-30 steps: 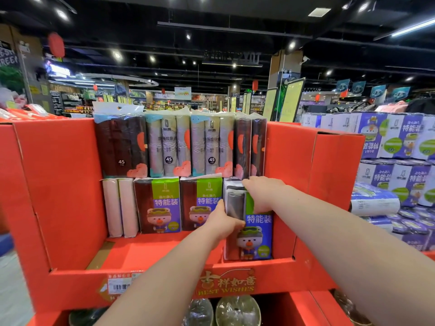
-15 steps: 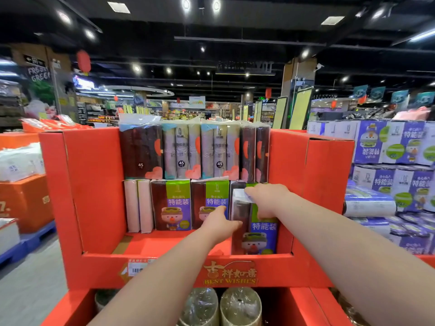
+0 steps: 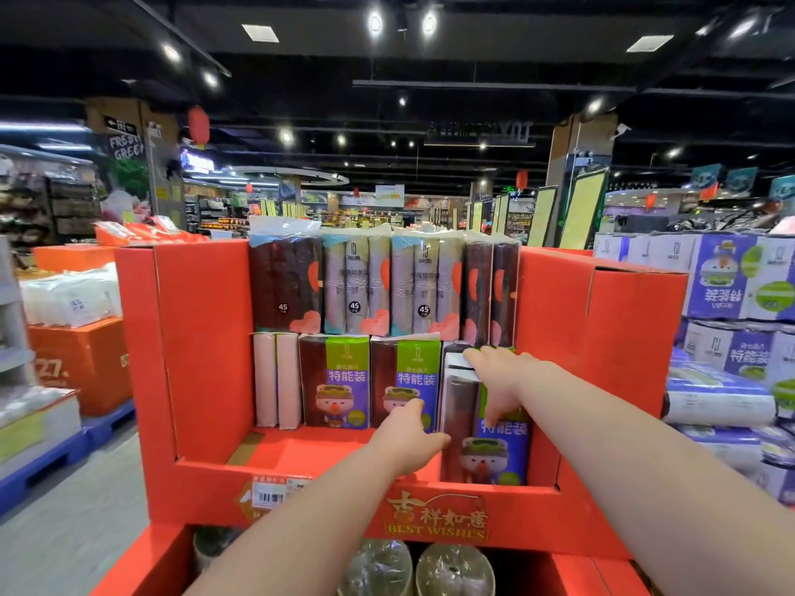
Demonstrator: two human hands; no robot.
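**Stand** [image 3: 206, 337]: red cardboard, with one open shelf behind a low front lip.

**Pale rolls** [image 3: 275, 380]: two, upright at the shelf back, well left of the left hand.

**Labelled packs** [image 3: 335, 380]: two, upright, just beyond the left hand. They are the same kind as the pack.

**Left hand** [image 3: 408, 440]: its fingertips touch the pack's left side. Whether they curl round it cannot be told.

**Pack** [image 3: 494, 458]: stands upright in the shelf's right front corner, between the two hands.
- Clear wrap with a white flap on top.
- Dark brown roll showing on the left.
- Label green above and purple below, with white characters and a cartoon figure in a green cap.

**Right hand** [image 3: 503, 380]: grips the pack's top, fingers over the flap and thumb down the front.

**Purple cartons** [image 3: 731, 281]: stacked, well right of the right hand.
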